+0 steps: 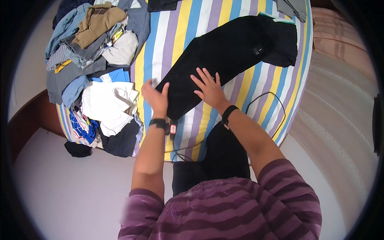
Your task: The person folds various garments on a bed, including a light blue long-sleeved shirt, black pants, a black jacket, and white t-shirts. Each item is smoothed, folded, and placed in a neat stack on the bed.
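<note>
A black garment (222,48), folded into a long strip, lies slantwise across the striped bed sheet (192,27). Its far right end is folded into a wider flap beside a small dark label. Flat on the strip's near part rests my right hand (208,87), fingers spread and palm down. My left hand (156,96) is at the strip's near left edge, slightly blurred, with thumb and fingers apart and nothing seen between them. Both wrists wear black bands, and a small device sits beside the left one.
Several loose clothes form a heap (93,39) at the left, with a white garment (105,105) nearer me. A thin black cable (282,105) curves over the sheet. Grey folded cloth (292,10) lies at the far right. A black cloth item (77,149) is on the floor. Beige curtain fabric (336,105) hangs at the right.
</note>
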`<state>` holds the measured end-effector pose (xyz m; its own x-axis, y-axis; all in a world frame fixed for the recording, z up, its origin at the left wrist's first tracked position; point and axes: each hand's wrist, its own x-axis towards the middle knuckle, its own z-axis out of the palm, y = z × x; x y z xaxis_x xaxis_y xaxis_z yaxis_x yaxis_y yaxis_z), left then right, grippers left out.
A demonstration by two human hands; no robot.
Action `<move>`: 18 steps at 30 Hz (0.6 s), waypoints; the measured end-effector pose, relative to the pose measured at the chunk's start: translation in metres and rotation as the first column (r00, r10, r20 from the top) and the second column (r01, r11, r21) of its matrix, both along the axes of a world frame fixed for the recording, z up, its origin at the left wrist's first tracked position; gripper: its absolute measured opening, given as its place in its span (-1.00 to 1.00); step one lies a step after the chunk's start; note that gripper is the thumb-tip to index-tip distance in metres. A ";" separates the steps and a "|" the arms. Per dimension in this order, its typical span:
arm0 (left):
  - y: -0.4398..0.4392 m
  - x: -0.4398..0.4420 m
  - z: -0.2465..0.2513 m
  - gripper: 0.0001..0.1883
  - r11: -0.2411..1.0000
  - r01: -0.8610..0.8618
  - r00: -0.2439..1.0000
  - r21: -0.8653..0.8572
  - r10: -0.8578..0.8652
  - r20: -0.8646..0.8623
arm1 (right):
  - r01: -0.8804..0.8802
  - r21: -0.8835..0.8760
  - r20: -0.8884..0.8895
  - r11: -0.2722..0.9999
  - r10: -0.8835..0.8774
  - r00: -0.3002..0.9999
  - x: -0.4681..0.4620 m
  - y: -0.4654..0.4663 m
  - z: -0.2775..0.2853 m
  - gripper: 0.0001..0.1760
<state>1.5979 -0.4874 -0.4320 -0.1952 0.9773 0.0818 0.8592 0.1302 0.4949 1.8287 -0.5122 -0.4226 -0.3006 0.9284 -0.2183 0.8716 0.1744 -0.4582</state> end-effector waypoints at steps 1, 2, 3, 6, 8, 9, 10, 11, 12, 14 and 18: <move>-0.010 -0.006 0.000 -0.25 0.993 -0.121 0.992 0.011 0.121 0.029 | -0.011 -0.004 -0.035 1.000 0.011 0.999 0.004 0.002 -0.001 -0.25; -0.019 -0.009 0.001 -0.18 0.934 -0.299 0.893 -0.194 0.346 0.288 | -0.022 -0.044 -0.045 0.999 0.020 0.999 0.008 0.004 -0.001 -0.22; -0.034 -0.009 0.004 -0.25 0.772 -0.357 0.391 -0.526 0.634 0.667 | -0.042 -0.051 -0.124 0.998 0.036 0.992 0.014 0.007 -0.001 -0.19; -0.054 -0.013 0.022 -0.38 0.680 0.004 0.115 -0.733 0.728 0.676 | -0.132 -0.189 -0.247 0.973 0.083 0.965 0.033 0.014 0.002 0.05; -0.055 -0.009 0.036 -0.47 0.618 0.039 0.092 -0.785 0.780 0.619 | -0.224 -0.211 -0.203 0.952 0.181 0.962 0.042 0.015 0.006 0.12; -0.055 -0.007 0.046 -0.50 0.673 0.044 0.033 -0.738 0.738 0.674 | -0.261 -0.183 -0.210 0.948 0.222 0.952 0.045 0.015 0.008 0.16; -0.058 -0.006 0.059 -0.52 0.686 0.033 0.028 -0.727 0.727 0.686 | -0.240 -0.126 -0.218 0.963 0.210 0.953 0.043 0.011 0.010 0.18; -0.063 -0.006 0.073 -0.53 0.738 0.046 -0.004 -0.673 0.674 0.739 | -0.229 -0.092 -0.153 0.969 0.213 0.965 0.039 0.005 0.013 0.15; -0.068 -0.008 0.089 -0.52 0.723 0.054 -0.011 -0.688 0.690 0.724 | -0.213 -0.004 -0.109 0.977 0.211 0.971 0.031 -0.001 0.016 0.13; -0.078 -0.015 0.124 -0.54 0.670 -0.014 -0.060 -0.742 0.741 0.669 | -0.144 0.021 -0.146 0.989 0.146 0.978 0.011 -0.015 0.020 0.06; -0.062 -0.016 0.180 -0.53 0.592 -0.131 -0.013 -0.795 0.801 0.599 | -0.097 -0.110 -0.285 0.989 0.062 0.957 -0.025 -0.044 0.026 -0.12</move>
<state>1.5823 -0.5498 -0.2522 -0.2068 0.4151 -0.8860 -0.5186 0.7214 0.4590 1.8034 -0.5563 -0.3966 -0.4379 0.8705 -0.2246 0.6908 0.1658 -0.7038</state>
